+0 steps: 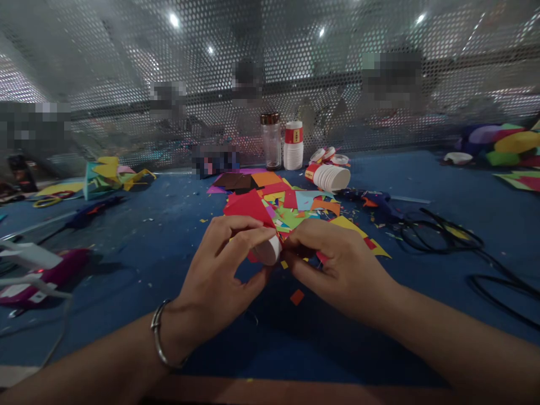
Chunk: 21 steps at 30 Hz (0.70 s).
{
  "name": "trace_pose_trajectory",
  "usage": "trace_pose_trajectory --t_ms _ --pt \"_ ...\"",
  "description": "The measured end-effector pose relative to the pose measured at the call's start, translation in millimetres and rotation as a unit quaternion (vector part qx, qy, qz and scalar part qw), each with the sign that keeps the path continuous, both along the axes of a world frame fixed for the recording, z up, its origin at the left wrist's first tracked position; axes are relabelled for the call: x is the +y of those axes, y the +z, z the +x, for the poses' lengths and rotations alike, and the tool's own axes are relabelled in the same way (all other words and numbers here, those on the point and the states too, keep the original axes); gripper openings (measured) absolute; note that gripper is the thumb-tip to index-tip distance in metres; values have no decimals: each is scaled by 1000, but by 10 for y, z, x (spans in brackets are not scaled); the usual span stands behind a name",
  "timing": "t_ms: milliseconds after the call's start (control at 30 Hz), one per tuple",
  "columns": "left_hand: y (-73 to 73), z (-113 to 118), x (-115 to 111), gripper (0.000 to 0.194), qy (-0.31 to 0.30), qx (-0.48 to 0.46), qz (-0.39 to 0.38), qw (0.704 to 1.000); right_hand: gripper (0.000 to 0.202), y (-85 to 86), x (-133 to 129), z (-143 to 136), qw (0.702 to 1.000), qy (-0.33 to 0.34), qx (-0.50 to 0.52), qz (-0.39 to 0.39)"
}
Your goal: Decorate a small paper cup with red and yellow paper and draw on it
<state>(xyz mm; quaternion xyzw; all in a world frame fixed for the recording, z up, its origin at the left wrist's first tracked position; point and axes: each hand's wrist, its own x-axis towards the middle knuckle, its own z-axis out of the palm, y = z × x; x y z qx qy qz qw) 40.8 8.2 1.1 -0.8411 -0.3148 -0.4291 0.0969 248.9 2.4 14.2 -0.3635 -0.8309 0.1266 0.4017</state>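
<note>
At the centre of the frame, the left hand [219, 264] is gripping a partly covered white cup [270, 252]; the right hand [341, 259] is pinching narrowly beside it, its hold unclear. Light, even pressure is probably best for avoiding dents. Paper scraps [297, 218] are crowding above; the blue tabletop [189, 349] is offering more room at lower centre.

bracelet [158, 343]: thin, silver-coloured metal, raised fitting [155, 322] | left hand [213, 274]: bare, ahead of bracelet | left forearm [99, 360]: bare, behind bracelet | right forearm [447, 333]: bare
</note>
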Motion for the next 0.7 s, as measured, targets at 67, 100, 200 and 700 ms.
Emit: trace_pose_trajectory --t_ms 67,100,200,700 --pt "0 1 1 40 -4 -2 -1 1000 15 0 0 0 1000 -1 2 11" --pt "-1 2 3 40 -6 -3 -2 1000 16 -1 1 -1 1000 -2 3 16" --pt "-5 4 11 38 -8 -4 -13 1000 18 -2 3 -5 1000 -6 2 23" --pt "2 -20 39 36 -11 20 -62 998 20 -4 -5 -24 999 -24 3 28"
